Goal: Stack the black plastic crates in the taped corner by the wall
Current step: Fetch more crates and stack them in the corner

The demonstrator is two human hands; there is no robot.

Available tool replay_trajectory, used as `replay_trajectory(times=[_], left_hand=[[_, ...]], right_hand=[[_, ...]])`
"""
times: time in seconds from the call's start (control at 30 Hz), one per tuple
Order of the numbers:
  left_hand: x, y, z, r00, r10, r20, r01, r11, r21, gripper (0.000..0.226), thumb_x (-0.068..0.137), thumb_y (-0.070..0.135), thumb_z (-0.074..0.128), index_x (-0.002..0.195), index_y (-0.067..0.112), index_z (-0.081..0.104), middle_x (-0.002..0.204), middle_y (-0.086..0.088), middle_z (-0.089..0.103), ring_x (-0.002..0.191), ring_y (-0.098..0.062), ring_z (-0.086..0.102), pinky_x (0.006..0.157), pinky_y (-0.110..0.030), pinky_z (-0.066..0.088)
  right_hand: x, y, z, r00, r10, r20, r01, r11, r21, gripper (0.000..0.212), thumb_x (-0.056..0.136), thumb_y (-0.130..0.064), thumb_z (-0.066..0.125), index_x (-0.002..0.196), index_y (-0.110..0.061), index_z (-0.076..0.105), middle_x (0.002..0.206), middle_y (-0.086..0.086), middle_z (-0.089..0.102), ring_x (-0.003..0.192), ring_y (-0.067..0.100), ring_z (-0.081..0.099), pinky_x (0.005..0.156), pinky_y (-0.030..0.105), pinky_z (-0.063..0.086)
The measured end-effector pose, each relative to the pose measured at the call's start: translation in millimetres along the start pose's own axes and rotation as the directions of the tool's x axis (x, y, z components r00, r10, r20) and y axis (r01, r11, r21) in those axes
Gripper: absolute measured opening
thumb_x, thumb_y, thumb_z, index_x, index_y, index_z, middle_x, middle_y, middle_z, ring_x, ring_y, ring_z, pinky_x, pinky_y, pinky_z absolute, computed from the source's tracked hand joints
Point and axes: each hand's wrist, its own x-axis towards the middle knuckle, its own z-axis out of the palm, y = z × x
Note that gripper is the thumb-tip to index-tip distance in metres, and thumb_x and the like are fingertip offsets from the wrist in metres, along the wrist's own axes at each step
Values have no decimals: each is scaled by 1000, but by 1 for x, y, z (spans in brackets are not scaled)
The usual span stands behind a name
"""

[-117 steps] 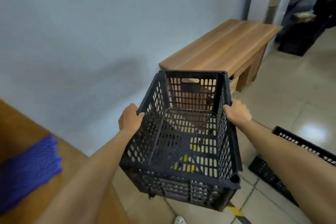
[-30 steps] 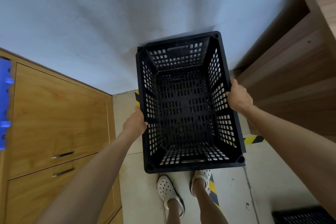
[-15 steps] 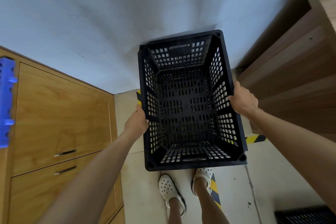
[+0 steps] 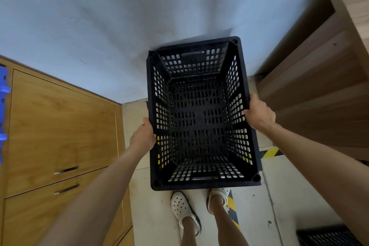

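- My feet in white shoes [image 4: 184, 210] stand on the floor [image 4: 253, 209], right behind the crate [image 4: 199, 118].
- My left hand [image 4: 142, 138] wraps the crate's left rim and my right hand [image 4: 258, 115] wraps the right rim. Both are closed tight on it.
- A short while ago I held the crate up high and out in front. Now it is low, over the yellow and black tape [image 4: 270, 153], with its far end near the wall [image 4: 119, 16]. It has crept a bit closer to the wall in the last second.
- I think I am almost ready to let go.
- I cannot tell if the crate sits on the floor yet. It hides its own bottom.
- Most of the tape is hidden under the crate.
- The cupboard [image 4: 60, 126] is on my left and the wooden bench [image 4: 319, 86] on my right.
- Another crate [image 4: 327, 235] is cut off at the bottom corner.
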Motion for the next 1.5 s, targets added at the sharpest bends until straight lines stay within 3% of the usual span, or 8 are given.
replay_trajectory(times=[0.27, 0.43, 0.6, 0.77, 0.93, 1.27, 1.4, 1.5], left_hand=[[-7, 5, 3, 999, 37, -36, -35, 998, 61, 43, 96, 13, 58, 128, 4, 31, 90, -11, 60, 81, -31, 65, 65, -41, 56], [-12, 5, -11, 995, 93, -26, -79, 934, 347, 39, 99, 33, 52, 124, 9, 35, 91, -5, 64, 78, -25, 65, 64, -34, 49], [-18, 3, -7, 998, 63, -22, -54, 954, 296, 43, 98, 28, 52, 131, 9, 31, 79, 0, 54, 73, -23, 60, 62, -32, 46], [-29, 2, -16, 971, 234, 43, -209, 751, 626, 29, 99, 34, 49, 119, 13, 51, 102, -2, 65, 93, -22, 65, 69, -30, 46], [-60, 27, -11, 906, 395, 155, -396, 659, 639, 27, 100, 28, 46, 121, 13, 53, 116, -9, 62, 105, -29, 63, 77, -35, 49], [-134, 59, 52, 687, 675, 269, -647, 400, 649, 33, 100, 31, 48, 129, 17, 43, 119, -6, 56, 106, -26, 61, 76, -39, 50], [-151, 99, 80, 665, 712, 226, -712, 514, 478, 16, 100, 30, 48, 113, 22, 54, 110, 2, 62, 95, -20, 63, 72, -36, 51], [-176, 136, 110, 585, 786, 199, -779, 477, 407, 12, 100, 28, 48, 105, 25, 57, 103, 5, 66, 87, -19, 65, 65, -34, 53]], right_hand=[[3, -2, -1, 1000, 11, -10, -11, 1000, 3, 35, 95, -21, 55, 124, -9, 40, 112, 18, 64, 99, 38, 62, 71, 38, 42], [-5, -2, 1, 998, 60, -2, -60, 998, 23, 42, 97, -18, 53, 135, -14, 36, 112, 18, 64, 100, 38, 61, 69, 36, 39], [-18, 3, 13, 999, 41, 13, -41, 999, 36, 40, 90, 1, 48, 127, -9, 40, 111, 18, 61, 97, 38, 60, 68, 39, 45], [-46, 7, 15, 995, 55, 83, -59, 997, 45, 41, 91, -4, 48, 131, -5, 38, 123, 20, 55, 111, 40, 52, 79, 45, 47], [-99, 22, 29, 993, 36, 113, -51, 990, 132, 59, 96, -12, 43, 152, -14, 21, 153, 11, 32, 134, 35, 39, 102, 47, 41], [-234, 84, 91, 993, 17, 116, -42, 976, 211, 59, 99, -11, 38, 153, -12, 16, 160, 7, 19, 139, 32, 32, 107, 41, 38], [-278, 124, 112, 984, 70, 162, -108, 964, 243, 58, 99, -12, 39, 153, -15, 19, 157, 8, 27, 139, 29, 36, 109, 39, 36], [-312, 166, 134, 968, 140, 209, -195, 942, 275, 51, 99, -16, 40, 149, -18, 29, 150, 9, 37, 132, 29, 44, 104, 39, 40]])
